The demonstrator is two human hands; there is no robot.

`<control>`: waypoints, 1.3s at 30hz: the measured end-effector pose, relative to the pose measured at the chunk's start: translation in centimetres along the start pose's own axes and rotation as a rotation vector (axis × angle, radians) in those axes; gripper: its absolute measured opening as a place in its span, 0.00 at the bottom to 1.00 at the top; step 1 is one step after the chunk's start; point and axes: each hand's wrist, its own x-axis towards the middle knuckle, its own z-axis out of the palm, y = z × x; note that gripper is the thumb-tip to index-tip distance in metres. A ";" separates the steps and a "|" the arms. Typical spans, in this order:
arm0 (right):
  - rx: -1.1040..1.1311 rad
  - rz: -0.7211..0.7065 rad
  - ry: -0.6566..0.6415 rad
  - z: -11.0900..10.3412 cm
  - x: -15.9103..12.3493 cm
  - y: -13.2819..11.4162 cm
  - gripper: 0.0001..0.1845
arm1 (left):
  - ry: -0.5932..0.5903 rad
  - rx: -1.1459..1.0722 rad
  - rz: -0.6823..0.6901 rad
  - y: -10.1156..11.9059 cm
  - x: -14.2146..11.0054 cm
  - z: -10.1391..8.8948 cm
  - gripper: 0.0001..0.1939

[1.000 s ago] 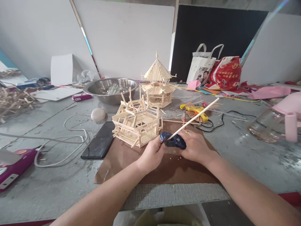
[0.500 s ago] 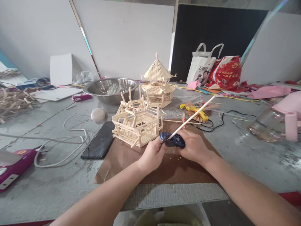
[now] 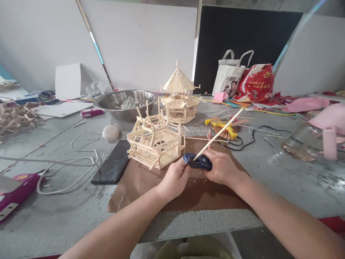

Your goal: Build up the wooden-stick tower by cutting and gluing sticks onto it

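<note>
Stick [image 3: 219, 133] slants up from the blue tool [image 3: 204, 162] near frame centre; the right hand [image 3: 221, 168] grips the tool, the left hand [image 3: 174, 181] pinches its other end. Bracing both wrists should help limit slipping.

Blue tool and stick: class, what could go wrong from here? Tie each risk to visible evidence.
The left hand is right against the blue tool, so its fingers might get pinched.

The long stick slants upward; it could swing if the hold slips.

The open-topped stick frame stands near the left hand; a jolt might knock it.
</note>
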 end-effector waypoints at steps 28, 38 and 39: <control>0.065 -0.033 0.049 0.1 0.4 0.3 0.16 | 0.007 -0.163 -0.177 0.1 0.4 -0.3 0.18; -0.020 0.016 -0.003 -0.1 0.2 0.1 0.11 | -0.043 -0.160 -0.260 0.5 0.6 -0.7 0.17; -0.028 0.020 -0.007 -0.1 0.2 0.1 0.12 | -0.039 -0.145 -0.254 0.5 0.6 -0.7 0.16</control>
